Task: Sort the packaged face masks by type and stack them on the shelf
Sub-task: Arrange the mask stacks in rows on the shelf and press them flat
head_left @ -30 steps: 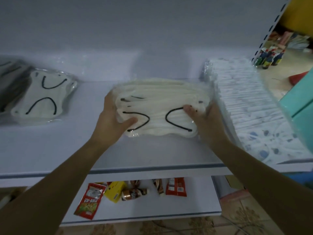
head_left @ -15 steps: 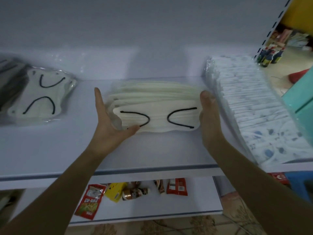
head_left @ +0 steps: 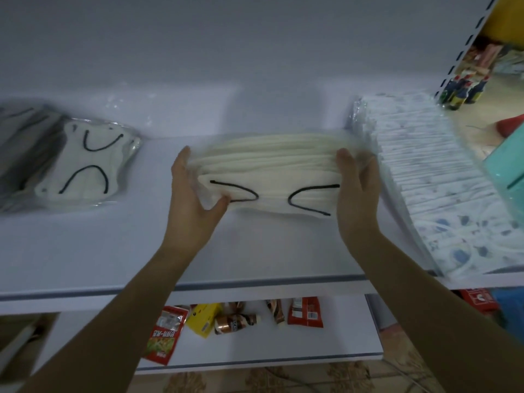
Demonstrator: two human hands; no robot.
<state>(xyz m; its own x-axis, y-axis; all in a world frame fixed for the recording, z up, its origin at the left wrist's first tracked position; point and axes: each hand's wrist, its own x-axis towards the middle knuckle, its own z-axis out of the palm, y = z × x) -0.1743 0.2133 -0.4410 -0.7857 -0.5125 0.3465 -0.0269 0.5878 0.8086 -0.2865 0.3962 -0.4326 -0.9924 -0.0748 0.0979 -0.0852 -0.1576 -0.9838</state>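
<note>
We press straight-fingered left hand (head_left: 192,199) and right hand (head_left: 357,199) against both ends of the white mask stack (head_left: 278,171); likely light, soft, slippery wrap, so hold there.

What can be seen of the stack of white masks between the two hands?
The stack of white masks is a pile of cream-white, soft-looking folded masks in thin clear wrap, with two black ear loops curving on the front one. It lies on the white shelf. The left hand presses its left end, thumb on the front corner; the right hand presses its right end with straight fingers. A patterned pack lies close on its right.
</note>
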